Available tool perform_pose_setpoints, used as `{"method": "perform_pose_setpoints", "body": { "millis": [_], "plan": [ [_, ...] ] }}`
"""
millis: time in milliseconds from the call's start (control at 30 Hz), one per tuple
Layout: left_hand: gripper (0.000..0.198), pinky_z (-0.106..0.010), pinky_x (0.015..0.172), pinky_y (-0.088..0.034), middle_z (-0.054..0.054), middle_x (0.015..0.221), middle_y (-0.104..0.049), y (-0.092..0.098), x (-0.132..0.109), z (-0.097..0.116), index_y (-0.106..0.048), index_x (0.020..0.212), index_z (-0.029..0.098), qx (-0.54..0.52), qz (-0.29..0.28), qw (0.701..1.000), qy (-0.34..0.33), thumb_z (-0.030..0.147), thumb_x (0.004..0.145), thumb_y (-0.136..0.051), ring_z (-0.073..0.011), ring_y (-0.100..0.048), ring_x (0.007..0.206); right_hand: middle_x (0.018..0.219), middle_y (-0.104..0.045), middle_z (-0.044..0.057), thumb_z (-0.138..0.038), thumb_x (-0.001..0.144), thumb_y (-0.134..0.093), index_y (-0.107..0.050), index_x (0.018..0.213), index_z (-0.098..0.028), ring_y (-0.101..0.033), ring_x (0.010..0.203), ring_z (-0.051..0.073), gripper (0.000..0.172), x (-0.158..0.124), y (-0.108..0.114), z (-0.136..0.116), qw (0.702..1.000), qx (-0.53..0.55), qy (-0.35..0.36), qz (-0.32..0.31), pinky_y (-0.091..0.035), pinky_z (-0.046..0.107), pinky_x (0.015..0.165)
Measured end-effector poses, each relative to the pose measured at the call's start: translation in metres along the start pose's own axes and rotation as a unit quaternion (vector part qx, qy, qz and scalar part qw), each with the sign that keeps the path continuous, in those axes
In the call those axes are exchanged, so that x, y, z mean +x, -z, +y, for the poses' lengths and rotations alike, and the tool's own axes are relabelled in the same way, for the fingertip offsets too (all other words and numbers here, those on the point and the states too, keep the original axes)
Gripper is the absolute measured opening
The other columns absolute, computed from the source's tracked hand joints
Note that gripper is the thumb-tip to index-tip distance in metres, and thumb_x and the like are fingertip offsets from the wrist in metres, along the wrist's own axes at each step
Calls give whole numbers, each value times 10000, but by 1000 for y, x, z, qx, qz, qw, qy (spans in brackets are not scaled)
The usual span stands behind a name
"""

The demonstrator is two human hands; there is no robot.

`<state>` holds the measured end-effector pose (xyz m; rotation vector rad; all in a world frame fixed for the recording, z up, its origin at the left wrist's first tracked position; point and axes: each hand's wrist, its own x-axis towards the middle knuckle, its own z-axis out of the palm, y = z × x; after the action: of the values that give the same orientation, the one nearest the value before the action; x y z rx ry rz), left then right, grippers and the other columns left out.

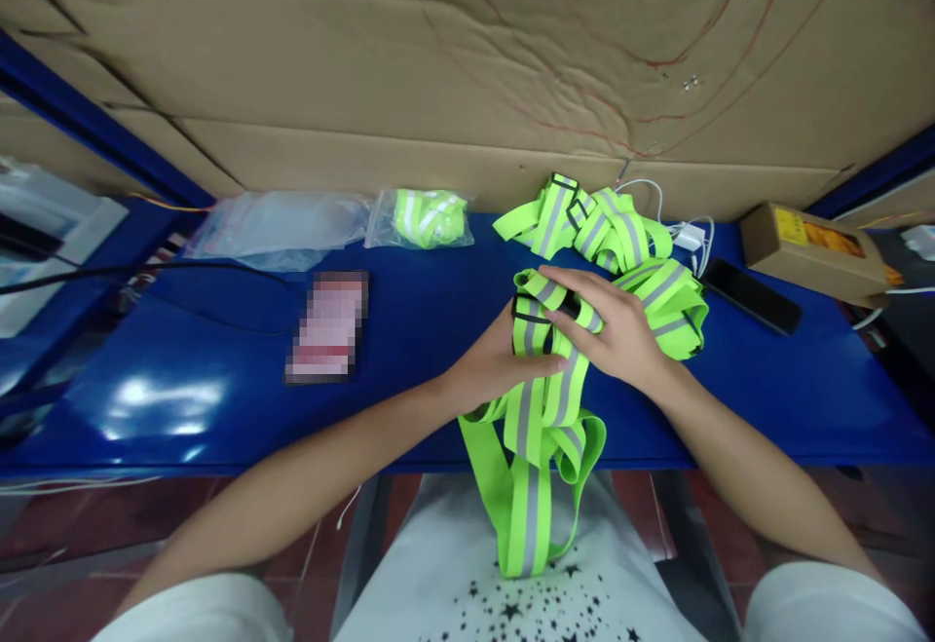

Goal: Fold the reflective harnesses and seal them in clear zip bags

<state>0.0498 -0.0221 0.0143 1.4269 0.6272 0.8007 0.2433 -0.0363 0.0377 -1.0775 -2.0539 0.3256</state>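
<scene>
Our left grip [488, 369] is closed round a strap bundle [524, 428], its thumb lying across the front and its other fingers mostly hidden behind. Our right grip [620, 325] is closed on the upper part of the same bundle, pinching a loop between thumb and fingers. The bundle is bright yellow-green with a grey stripe, and we see black trim near its top; its long loops drop past the front edge of the blue counter [416, 330] and hang before our white shirt [416, 564], which is printed with dark stars.

Just beyond the right grip lies a folded strap pile [676, 306], and behind that a looser heap of straps [617, 233] with black buckles. To their right we have a white charger [687, 237] with its cable, a dark phone [752, 296] and a small cardboard box [810, 267].

Left of the heap, a clear bag [430, 218] contains more strap, next to flat plastic bags [284, 218]. Nearer us on that side lies a flat, pixelated pinkish object [328, 327]. Brown cardboard [321, 57] stands along the back.
</scene>
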Motion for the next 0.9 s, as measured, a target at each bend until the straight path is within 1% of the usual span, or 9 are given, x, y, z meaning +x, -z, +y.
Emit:
{"method": "perform_pose_setpoints", "body": {
  "millis": [133, 233, 333, 433, 600, 667, 733, 800, 900],
  "plan": [
    [532, -486, 1144, -399, -50, 1320, -639, -2, -2, -6, -606, 1230, 226, 11, 2, 1000, 7, 168, 711, -709, -355, -531, 1307, 1396, -667, 30, -341, 989, -636, -560, 1454, -292, -657, 1264, 237, 474, -2, 0, 4, 999, -20, 9, -43, -562, 410, 1074],
    [489, -455, 999, -502, -59, 1132, -718, 1, -1, -2, -627, 1181, 189, -59, -40, 994, 77, 147, 698, -683, -318, -649, 1113, 1370, -687, 22, -284, 1005, -606, -560, 1461, -292, -695, 1211, 230, 458, -5, 3, 7, 996, -73, 40, -23, -591, 369, 1018],
    [388, -388, 869, -545, -73, 1020, -753, 4, -2, 5, -686, 1085, 144, -118, -85, 978, 148, 145, 698, -685, -268, -698, 949, 1258, -748, 41, -265, 1005, -602, -568, 1453, -266, -769, 1025, 230, 449, -8, 3, 9, 987, -148, 66, 11, -631, 333, 865],
    [361, -352, 842, -548, -89, 1019, -767, 7, -2, 7, -738, 1033, 108, -81, -83, 979, 167, 118, 679, -668, -250, -703, 930, 1189, -774, 55, -290, 1005, -611, -593, 1410, -234, -788, 853, 213, 408, -8, 3, 8, 980, -190, 58, 13, -625, 307, 740],
    [343, -344, 829, -559, -67, 962, -776, 5, -3, 4, -751, 986, 109, -31, -66, 984, 165, 93, 662, -642, -232, -712, 879, 1374, -684, 51, -305, 964, -671, -512, 1470, -246, -757, 1056, 253, 534, -2, 13, 12, 989, -137, -3, -48, -613, 334, 873],
    [327, -343, 831, -559, -63, 943, -774, 3, -4, 5, -737, 987, 109, -27, -69, 985, 154, 93, 674, -639, -227, -713, 869, 1313, -718, 44, -337, 931, -709, -528, 1454, -256, -767, 1003, 268, 559, -1, 19, 16, 989, -127, -30, -64, -618, 348, 822],
    [302, -345, 829, -559, -65, 939, -770, 2, -5, 8, -715, 991, 109, -21, -66, 987, 146, 111, 697, -644, -234, -715, 878, 1212, -754, 43, -378, 909, -728, -561, 1418, -260, -773, 942, 274, 549, 0, 24, 20, 990, -119, -53, -55, -616, 359, 788],
    [315, -349, 822, -561, -63, 939, -764, 0, -5, 10, -685, 1013, 114, -16, -54, 989, 140, 130, 699, -660, -246, -716, 894, 1212, -746, 54, -405, 881, -753, -556, 1418, -259, -760, 991, 286, 590, 1, 27, 24, 991, -106, -59, -52, -611, 377, 836],
    [434, -347, 817, -564, -54, 958, -753, 0, -4, 11, -620, 1121, 123, -6, -36, 991, 128, 107, 689, -651, -250, -718, 914, 1369, -668, 90, -414, 817, -814, -485, 1476, -243, -702, 1158, 321, 757, 2, 28, 29, 992, -93, -34, -79, -589, 413, 941]
  ]
}}
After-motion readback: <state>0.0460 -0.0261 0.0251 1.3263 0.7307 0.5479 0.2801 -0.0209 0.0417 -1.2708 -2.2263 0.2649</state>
